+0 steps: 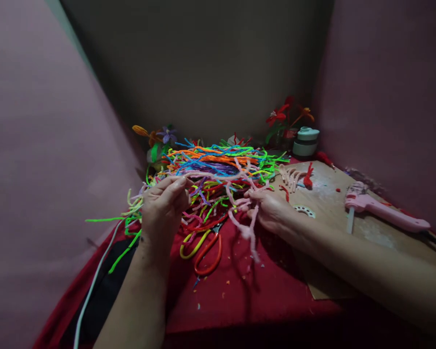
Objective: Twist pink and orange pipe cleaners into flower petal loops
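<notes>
My left hand (168, 199) is closed in a pinch at one end of a light pink pipe cleaner that runs across toward the right. My right hand (271, 209) is closed on a loose tangle of bent pink pipe cleaners (246, 231), whose ends stick out above and below the fingers. Behind both hands lies a heap of colourful pipe cleaners (218, 157) in orange, blue, green, purple and red. Between the hands, scissors (208, 257) with one yellow and one red handle loop rest on the red cloth (218, 310), blades partly under the heap.
At right a brown board (323, 286) bears a pink glue gun (388, 211) and small curled pieces (292, 177). Pipe-cleaner flowers (278, 116) and a teal-lidded container (305, 141) stand behind. A white cable (94, 281) runs down the left. Walls rise on both sides.
</notes>
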Available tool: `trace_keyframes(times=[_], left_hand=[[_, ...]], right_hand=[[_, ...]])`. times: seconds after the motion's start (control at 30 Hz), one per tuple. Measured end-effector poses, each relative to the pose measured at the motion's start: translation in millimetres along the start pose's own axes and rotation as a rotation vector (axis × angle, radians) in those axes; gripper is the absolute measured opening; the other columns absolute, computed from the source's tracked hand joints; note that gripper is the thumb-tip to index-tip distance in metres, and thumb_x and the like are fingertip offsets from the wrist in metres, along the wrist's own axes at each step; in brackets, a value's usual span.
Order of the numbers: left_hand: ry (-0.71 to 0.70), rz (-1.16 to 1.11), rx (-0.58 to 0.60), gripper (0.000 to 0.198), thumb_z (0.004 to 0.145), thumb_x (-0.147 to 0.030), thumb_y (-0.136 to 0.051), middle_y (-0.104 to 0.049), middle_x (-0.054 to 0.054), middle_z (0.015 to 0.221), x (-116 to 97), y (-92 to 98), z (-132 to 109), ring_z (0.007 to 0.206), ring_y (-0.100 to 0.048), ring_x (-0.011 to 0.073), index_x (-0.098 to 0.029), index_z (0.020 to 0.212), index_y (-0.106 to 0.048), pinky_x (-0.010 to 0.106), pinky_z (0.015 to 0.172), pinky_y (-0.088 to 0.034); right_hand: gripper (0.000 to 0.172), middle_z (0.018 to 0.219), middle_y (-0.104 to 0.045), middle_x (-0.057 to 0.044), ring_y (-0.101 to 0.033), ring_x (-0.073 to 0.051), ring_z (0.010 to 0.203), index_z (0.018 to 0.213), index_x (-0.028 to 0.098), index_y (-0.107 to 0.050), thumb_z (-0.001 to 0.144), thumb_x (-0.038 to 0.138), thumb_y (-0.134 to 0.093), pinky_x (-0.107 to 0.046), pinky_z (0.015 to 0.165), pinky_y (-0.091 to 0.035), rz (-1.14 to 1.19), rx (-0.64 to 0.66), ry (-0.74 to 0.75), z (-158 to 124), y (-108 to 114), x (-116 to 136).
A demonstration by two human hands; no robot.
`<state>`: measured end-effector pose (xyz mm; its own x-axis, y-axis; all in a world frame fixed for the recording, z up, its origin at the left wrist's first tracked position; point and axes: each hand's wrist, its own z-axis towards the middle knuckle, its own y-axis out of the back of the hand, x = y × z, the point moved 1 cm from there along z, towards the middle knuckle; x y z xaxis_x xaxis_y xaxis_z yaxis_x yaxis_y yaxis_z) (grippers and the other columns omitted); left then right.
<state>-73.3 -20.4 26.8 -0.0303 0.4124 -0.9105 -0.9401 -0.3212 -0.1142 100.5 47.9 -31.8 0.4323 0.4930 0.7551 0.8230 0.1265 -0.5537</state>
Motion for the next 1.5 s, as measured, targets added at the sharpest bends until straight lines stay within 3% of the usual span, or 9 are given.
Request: trace_keyframes(times=[0.2, 0.37, 0.5, 0.6, 0.67, 0.87, 1.13, 1.3, 1.5], left_hand=[[-0.064, -0.033, 0.000, 0.013, 0.077, -0.023, -0.055, -0.023, -0.009, 0.042, -2, 4.7, -1, 0.038, -0.021, 0.0047, -0.015, 0.071, -0.063, 0.020, 0.039, -0.021], [-0.096, 0.053, 0.027, 0.015, 0.080, -0.025, -0.055, -0.029, -0.007, 0.046, 2, 0.1, -5, 0.042, -0.024, 0.0055, -0.015, 0.075, -0.065, 0.020, 0.042, -0.021], [-0.124, 0.214, 0.039, 0.017, 0.080, -0.029, -0.056, -0.038, -0.005, 0.048, 6, -11.4, -13, 0.044, -0.030, 0.0068, -0.017, 0.077, -0.067, 0.020, 0.042, -0.024], [-0.132, 0.350, 0.116, 0.019, 0.081, -0.031, -0.055, -0.053, -0.002, 0.060, 9, -24.7, -22, 0.052, -0.042, 0.0086, -0.017, 0.079, -0.068, 0.020, 0.048, -0.033], [-0.132, 0.408, 0.206, 0.021, 0.082, -0.033, -0.053, -0.060, 0.000, 0.070, 12, -33.7, -27, 0.060, -0.049, 0.0105, -0.018, 0.081, -0.068, 0.020, 0.055, -0.038], [-0.143, 0.770, 0.515, 0.027, 0.086, -0.034, -0.046, -0.056, -0.002, 0.063, 25, -44.5, -29, 0.058, -0.047, 0.0097, -0.017, 0.080, -0.066, 0.020, 0.057, -0.036], [-0.125, 0.952, 0.750, 0.032, 0.087, -0.033, -0.041, -0.046, -0.004, 0.057, 33, -42.0, -23, 0.054, -0.041, 0.0094, -0.017, 0.065, -0.057, 0.021, 0.056, -0.032], [-0.050, 0.912, 0.666, 0.029, 0.086, -0.036, -0.044, -0.061, 0.000, 0.069, 33, -38.8, -19, 0.064, -0.051, 0.0128, -0.018, 0.081, -0.066, 0.023, 0.063, -0.037], [0.165, 0.645, 0.360, 0.028, 0.077, -0.042, -0.057, -0.056, -0.001, 0.059, 31, -29.6, -13, 0.055, -0.045, 0.0104, -0.016, 0.078, -0.068, 0.020, 0.050, -0.033]], right_hand=[[0.017, 0.060, -0.046, 0.001, -0.048, -0.009, 0.052, 0.068, 0.017, -0.048, 0.084, 0.017, -0.053, -0.024, 0.051, -0.048, -0.153, 0.021, 0.076, 6, -19, -9], [0.018, 0.055, -0.050, 0.000, -0.040, -0.007, 0.048, 0.057, 0.016, -0.054, 0.074, 0.012, -0.059, -0.020, 0.045, -0.035, -0.457, 0.172, 0.065, -18, 5, 5], [0.020, 0.042, -0.043, 0.003, -0.036, -0.008, 0.044, 0.049, 0.016, -0.056, 0.067, 0.014, -0.066, -0.023, 0.044, -0.029, -0.663, 0.088, 0.123, -52, 23, 20], [0.006, 0.066, -0.061, -0.002, -0.051, -0.011, 0.059, 0.071, 0.016, -0.067, 0.073, 0.021, -0.064, -0.023, 0.054, -0.038, -0.429, 0.195, 0.222, -64, 19, 22], [0.012, 0.080, -0.064, -0.004, -0.055, -0.012, 0.066, 0.084, 0.017, -0.066, 0.079, 0.023, -0.058, -0.024, 0.060, -0.043, -0.165, 0.285, 0.210, -60, 13, 21], [0.023, 0.063, -0.058, -0.002, -0.054, -0.010, 0.061, 0.067, 0.014, -0.054, 0.085, 0.008, -0.042, -0.024, 0.064, -0.045, 0.320, 0.178, 0.134, -14, -1, 36], [0.020, 0.042, -0.030, 0.008, -0.019, -0.006, 0.034, 0.074, 0.018, -0.050, 0.088, 0.010, -0.038, -0.020, 0.036, -0.018, 0.371, 0.165, 0.123, 14, 12, 45], [0.023, 0.039, -0.022, 0.010, -0.012, -0.006, 0.033, 0.070, 0.019, -0.046, 0.092, 0.017, -0.038, -0.019, 0.035, -0.010, 0.377, 0.152, 0.135, 14, 19, 42], [0.024, 0.038, -0.020, 0.011, -0.010, -0.006, 0.032, 0.071, 0.019, -0.045, 0.094, 0.020, -0.036, -0.019, 0.034, -0.009, 0.445, 0.147, 0.110, 18, 24, 35]])
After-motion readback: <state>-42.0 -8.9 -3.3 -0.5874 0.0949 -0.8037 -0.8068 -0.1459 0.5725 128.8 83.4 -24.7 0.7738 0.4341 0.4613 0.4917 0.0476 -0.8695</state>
